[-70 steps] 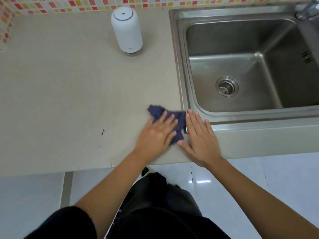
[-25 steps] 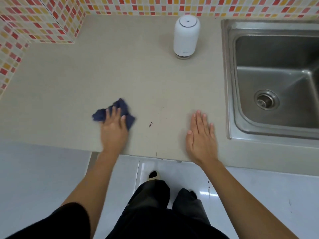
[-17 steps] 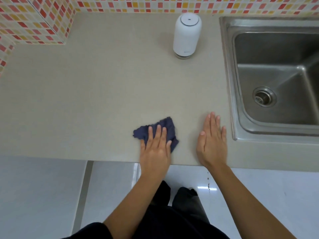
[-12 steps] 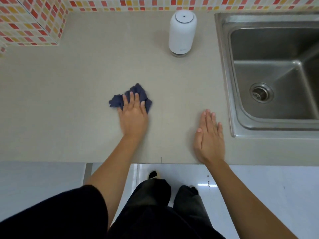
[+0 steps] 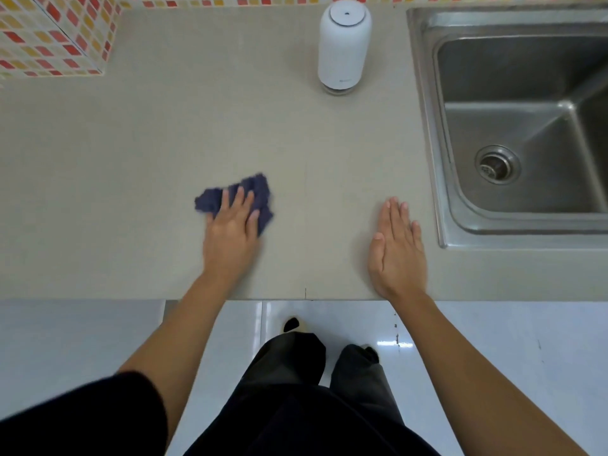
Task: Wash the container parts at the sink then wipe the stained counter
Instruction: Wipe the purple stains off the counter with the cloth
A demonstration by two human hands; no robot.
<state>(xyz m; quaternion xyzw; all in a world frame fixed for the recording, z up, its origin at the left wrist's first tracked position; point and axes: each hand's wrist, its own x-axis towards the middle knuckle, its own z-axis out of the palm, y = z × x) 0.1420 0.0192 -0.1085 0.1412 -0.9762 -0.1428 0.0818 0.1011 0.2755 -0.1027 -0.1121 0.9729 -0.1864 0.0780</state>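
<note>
Head view looks down on the left hand [image 5: 232, 235], spread flat with fingers pressing a crumpled dark blue cloth [image 5: 243, 195] onto the beige counter [image 5: 131, 153]; nothing is gripped, the palm simply pins the cloth against the surface. The right hand [image 5: 396, 250] lies open and empty, fingers together, palm down near the front edge of the counter, between the cloth and the steel sink [image 5: 427, 133], and seems to serve as a brace. The sink basin shows only its drain [image 5: 496, 164]; no container parts are visible in it or on the counter, so the washing step looks finished and the wiping step is the one in hand. A white cylindrical device [image 5: 343, 47] stands upright at the back of the counter, well apart from both hands, with mosaic tile [image 5: 49, 37] at the far left corner. No clear stain shows on the surface around the cloth, apart from a small dark mark at the front edge seam, so the job appears nearly done. The next move probably calls for steady downward pressure and a sweep of the cloth over whatever patch is unwiped.
</note>
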